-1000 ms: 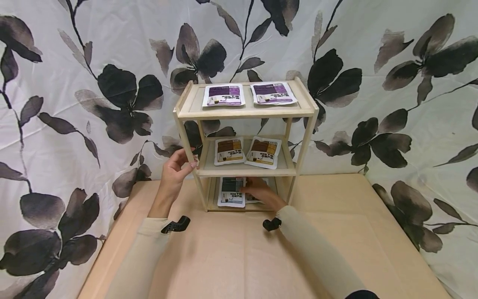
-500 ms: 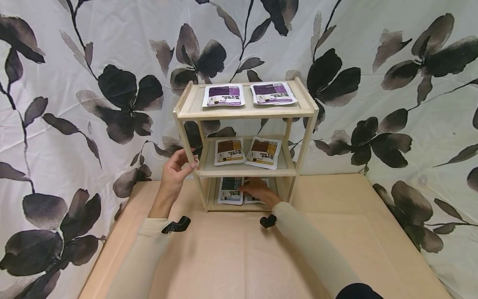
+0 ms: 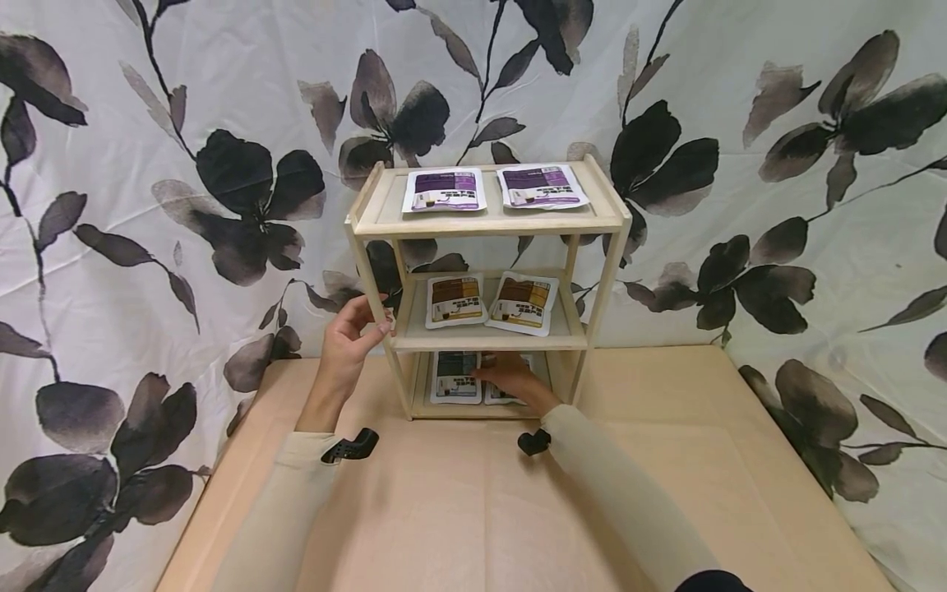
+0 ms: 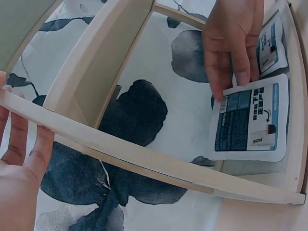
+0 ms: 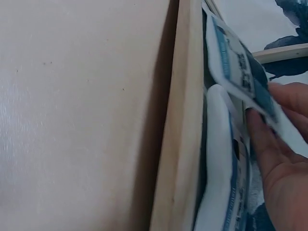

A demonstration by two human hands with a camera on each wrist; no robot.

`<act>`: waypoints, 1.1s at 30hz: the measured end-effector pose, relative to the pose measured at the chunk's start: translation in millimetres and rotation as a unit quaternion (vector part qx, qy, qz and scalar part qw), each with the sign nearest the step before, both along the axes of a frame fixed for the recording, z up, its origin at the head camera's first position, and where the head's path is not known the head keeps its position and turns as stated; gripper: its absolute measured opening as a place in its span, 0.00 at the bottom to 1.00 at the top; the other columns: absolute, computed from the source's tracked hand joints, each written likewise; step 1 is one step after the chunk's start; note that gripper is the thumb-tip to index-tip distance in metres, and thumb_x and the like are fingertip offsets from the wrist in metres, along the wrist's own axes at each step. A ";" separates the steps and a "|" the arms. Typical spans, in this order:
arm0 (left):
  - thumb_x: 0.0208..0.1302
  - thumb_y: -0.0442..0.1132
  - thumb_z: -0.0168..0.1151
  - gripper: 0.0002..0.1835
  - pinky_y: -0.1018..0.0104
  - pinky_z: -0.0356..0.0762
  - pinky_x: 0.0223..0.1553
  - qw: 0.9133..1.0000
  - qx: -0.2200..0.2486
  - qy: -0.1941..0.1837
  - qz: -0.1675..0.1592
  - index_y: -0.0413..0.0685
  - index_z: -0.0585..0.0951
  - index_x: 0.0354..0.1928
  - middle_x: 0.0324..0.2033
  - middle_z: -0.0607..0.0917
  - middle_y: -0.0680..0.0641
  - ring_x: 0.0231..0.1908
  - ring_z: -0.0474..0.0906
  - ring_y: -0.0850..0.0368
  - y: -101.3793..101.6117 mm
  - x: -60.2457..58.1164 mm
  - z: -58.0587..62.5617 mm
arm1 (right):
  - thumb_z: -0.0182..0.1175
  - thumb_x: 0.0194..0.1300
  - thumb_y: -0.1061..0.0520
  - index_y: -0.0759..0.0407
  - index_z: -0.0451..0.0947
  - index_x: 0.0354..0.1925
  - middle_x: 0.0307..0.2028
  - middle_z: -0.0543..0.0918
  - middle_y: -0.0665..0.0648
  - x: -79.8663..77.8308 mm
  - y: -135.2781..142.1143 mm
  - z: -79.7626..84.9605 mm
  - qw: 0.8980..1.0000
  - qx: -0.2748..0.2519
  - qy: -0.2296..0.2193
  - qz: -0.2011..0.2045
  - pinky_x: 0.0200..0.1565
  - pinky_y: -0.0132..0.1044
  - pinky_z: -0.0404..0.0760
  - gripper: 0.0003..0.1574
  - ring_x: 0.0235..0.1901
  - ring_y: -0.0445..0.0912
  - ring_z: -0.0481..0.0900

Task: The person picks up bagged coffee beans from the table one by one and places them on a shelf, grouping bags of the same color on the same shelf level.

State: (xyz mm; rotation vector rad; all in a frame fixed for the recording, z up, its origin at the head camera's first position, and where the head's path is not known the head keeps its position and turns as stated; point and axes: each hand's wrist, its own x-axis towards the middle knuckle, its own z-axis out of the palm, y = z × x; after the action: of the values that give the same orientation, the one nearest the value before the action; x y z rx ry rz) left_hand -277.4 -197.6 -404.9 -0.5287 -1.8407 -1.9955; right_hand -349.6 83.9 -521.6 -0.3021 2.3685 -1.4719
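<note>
A small three-tier wooden shelf (image 3: 484, 228) stands on the table against the patterned cloth. My left hand (image 3: 344, 344) grips its left front post (image 4: 139, 156) near the middle tier, thumb in front and fingers behind. Down on the bottom tier, my right hand (image 3: 512, 376) pinches the upper right edge of a blue-and-white pouch (image 3: 454, 381). In the right wrist view this pouch (image 5: 240, 67) is tilted, fingers on both of its faces. A second blue-and-white pouch (image 5: 221, 159) lies to its right, partly hidden under the right hand in the head view.
Two purple pouches lie on the top tier, the left one (image 3: 445, 191) and the right one (image 3: 542, 186). Two brown pouches, left (image 3: 455, 301) and right (image 3: 522, 302), lie on the middle tier. The middle board hangs low over my right hand. Behind stands a floral cloth (image 3: 244, 74).
My right hand has shifted slightly left, and the pouch it pinches has moved a little farther back on the bottom tier. My left hand keeps its grip on the post.
</note>
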 end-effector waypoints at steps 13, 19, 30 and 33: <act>0.62 0.21 0.64 0.22 0.68 0.81 0.47 1.000 -0.001 0.002 0.002 0.30 0.76 0.59 0.42 0.83 0.48 0.45 0.78 0.55 1.9 -1.0 -0.2 | 0.58 0.75 0.53 0.52 0.77 0.66 0.63 0.78 0.58 6.1 14.2 11.3 0.998 0.021 0.044 0.029 0.42 0.41 0.76 0.24 0.42 0.47 0.77; 0.63 0.22 0.64 0.21 0.67 0.82 0.46 1.000 -0.002 0.004 0.003 0.39 0.80 0.58 0.42 0.83 0.46 0.45 0.78 0.55 0.2 -0.8 -1.3 | 0.59 0.74 0.57 0.59 0.76 0.65 0.63 0.78 0.60 13.6 15.5 17.3 0.997 -0.014 0.052 0.048 0.56 0.51 0.79 0.23 0.59 0.55 0.79; 0.63 0.22 0.64 0.21 0.68 0.81 0.45 1.000 0.000 0.004 0.005 0.38 0.79 0.58 0.41 0.84 0.51 0.45 0.78 0.54 0.8 -0.5 -0.1 | 0.58 0.75 0.53 0.59 0.80 0.60 0.57 0.83 0.59 35.6 22.3 31.0 0.979 0.042 0.144 0.140 0.51 0.43 0.82 0.21 0.51 0.49 0.82; 0.64 0.23 0.65 0.21 0.68 0.81 0.45 1.000 -0.008 0.000 0.011 0.38 0.79 0.59 0.42 0.84 0.51 0.45 0.78 0.53 0.3 0.9 0.1 | 0.59 0.75 0.51 0.61 0.80 0.60 0.56 0.83 0.62 41.2 23.7 34.5 0.978 0.036 0.135 0.158 0.51 0.43 0.81 0.22 0.49 0.48 0.82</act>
State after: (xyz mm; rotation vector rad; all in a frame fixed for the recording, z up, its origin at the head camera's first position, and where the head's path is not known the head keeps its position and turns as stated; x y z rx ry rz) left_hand -276.5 -197.3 -404.7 -0.5112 -1.8556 -1.9670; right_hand -308.3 107.6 -487.1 -0.8646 2.4254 -1.2593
